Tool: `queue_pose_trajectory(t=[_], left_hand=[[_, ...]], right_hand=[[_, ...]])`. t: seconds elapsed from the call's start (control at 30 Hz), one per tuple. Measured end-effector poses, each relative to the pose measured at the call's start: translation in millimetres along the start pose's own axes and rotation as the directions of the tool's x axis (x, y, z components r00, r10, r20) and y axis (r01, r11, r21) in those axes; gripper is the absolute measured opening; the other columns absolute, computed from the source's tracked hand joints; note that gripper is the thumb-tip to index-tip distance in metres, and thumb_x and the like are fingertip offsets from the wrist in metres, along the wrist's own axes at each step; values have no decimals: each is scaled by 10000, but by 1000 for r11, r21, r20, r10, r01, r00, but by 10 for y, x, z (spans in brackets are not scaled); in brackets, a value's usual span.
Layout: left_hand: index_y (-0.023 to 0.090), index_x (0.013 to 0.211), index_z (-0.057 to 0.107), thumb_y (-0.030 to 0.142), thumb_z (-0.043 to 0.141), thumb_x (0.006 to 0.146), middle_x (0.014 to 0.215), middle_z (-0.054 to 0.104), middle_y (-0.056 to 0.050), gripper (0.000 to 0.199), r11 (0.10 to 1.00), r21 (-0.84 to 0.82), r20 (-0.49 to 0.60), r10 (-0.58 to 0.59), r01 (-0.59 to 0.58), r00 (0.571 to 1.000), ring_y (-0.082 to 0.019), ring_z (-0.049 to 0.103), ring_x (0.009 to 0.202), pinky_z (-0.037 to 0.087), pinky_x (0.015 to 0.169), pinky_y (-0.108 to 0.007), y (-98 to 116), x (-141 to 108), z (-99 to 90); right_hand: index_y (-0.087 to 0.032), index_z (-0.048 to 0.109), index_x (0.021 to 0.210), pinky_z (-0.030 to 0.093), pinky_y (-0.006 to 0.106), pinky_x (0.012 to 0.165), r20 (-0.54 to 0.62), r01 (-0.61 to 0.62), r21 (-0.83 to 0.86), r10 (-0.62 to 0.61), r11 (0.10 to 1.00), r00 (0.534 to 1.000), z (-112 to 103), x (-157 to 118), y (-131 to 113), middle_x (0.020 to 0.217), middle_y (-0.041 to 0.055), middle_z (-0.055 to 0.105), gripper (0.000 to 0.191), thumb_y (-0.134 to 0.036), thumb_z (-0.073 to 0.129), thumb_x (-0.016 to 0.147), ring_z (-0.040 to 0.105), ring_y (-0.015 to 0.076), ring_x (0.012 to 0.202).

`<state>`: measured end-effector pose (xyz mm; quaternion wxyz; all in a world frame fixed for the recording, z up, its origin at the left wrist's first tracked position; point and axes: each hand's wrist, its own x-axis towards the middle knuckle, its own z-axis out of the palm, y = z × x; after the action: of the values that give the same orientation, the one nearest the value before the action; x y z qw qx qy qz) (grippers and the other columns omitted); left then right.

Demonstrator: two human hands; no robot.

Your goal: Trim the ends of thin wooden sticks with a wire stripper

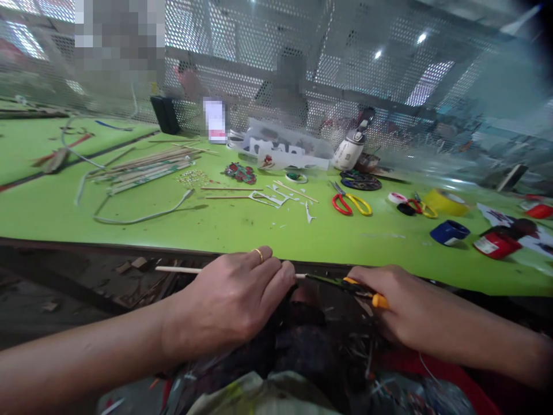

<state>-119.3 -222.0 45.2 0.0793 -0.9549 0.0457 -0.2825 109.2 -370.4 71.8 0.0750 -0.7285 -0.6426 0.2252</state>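
Below the front edge of the green table (242, 230), my left hand (242, 291) is closed around a thin wooden stick (177, 269). One end of the stick sticks out to the left, and its short tip shows past my fingers on the right. My right hand (401, 305) grips a cutting tool with orange handles (381, 301), probably pliers or a knife; its kind is partly hidden. Its dark, narrow jaws (322, 280) point left and meet the stick's right tip. My lap lies beneath both hands.
On the table are a bundle of sticks (151, 167), a white cable (133, 221), scissors with red and yellow handles (351, 203), white paper cutouts (272, 199), a blue tape roll (449, 232), a red tape roll (496, 245) and a yellow tape roll (444, 202). A perforated screen (242, 69) stands behind.
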Motion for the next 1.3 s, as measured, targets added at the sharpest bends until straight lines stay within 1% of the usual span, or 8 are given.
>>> queue_pose_trajectory(t=[0.17,0.33,0.47,0.63,0.83,0.93,1.07,1.3], left_hand=[[126,861,554,144,408,975,715,525,-39,186,1000,6,43,-27,26,999,-191,399,623,320,559,-336,-5,-32,81],[152,820,551,169,424,985,686,526,-14,209,975,-145,52,-161,167,986,-165,434,602,324,560,-318,-45,-39,197],[144,804,602,205,412,998,643,556,-13,278,940,-183,67,-280,288,958,-150,507,563,347,540,-292,-78,-34,202],[125,908,664,228,390,1001,692,644,-49,308,892,-225,121,-374,392,920,-177,609,609,425,574,-279,-104,-22,145],[115,1065,673,245,381,1004,785,701,-82,326,862,-271,107,-415,428,903,-175,661,685,478,625,-257,-168,-44,192],[146,1059,682,233,397,1002,777,672,-65,304,878,-247,70,-406,410,911,-153,632,702,464,642,-239,-282,-46,279],[163,846,687,202,427,985,721,572,-33,297,937,-90,106,-328,338,939,-150,569,722,404,626,-238,-554,38,457],[143,711,651,226,462,967,719,582,-49,329,951,-20,247,-296,310,923,-131,535,639,383,600,-240,-984,334,898]], right_hand=[[-207,657,848,419,250,649,-6,-21,-49,21,999,1000,11,26,-13,796,51,717,150,-127,542,795,641,187,734],[-213,642,894,410,263,683,-80,-51,-159,39,986,996,-11,44,65,877,52,708,196,-108,535,768,638,198,798],[-210,630,1001,412,296,745,-260,-62,-260,-8,964,966,-46,186,336,974,73,695,307,-72,500,760,638,228,885],[-157,637,1036,450,344,729,-489,2,-281,-145,960,860,-77,643,692,934,125,693,334,-74,461,765,643,259,834],[-175,598,1186,451,397,977,-604,162,-221,-265,962,751,9,1316,937,1161,116,667,444,-92,504,761,598,254,1111],[-159,583,1229,452,430,994,-684,178,-179,-253,968,684,107,1638,1041,1202,136,654,425,-130,512,811,586,265,1152],[-146,599,1173,491,453,934,-753,174,-119,-203,978,626,154,2060,1152,1147,102,653,286,-259,564,913,616,237,1073],[-159,603,1147,534,412,829,-815,100,6,-53,995,577,53,2620,1311,1116,71,635,310,-379,581,929,629,194,950]])
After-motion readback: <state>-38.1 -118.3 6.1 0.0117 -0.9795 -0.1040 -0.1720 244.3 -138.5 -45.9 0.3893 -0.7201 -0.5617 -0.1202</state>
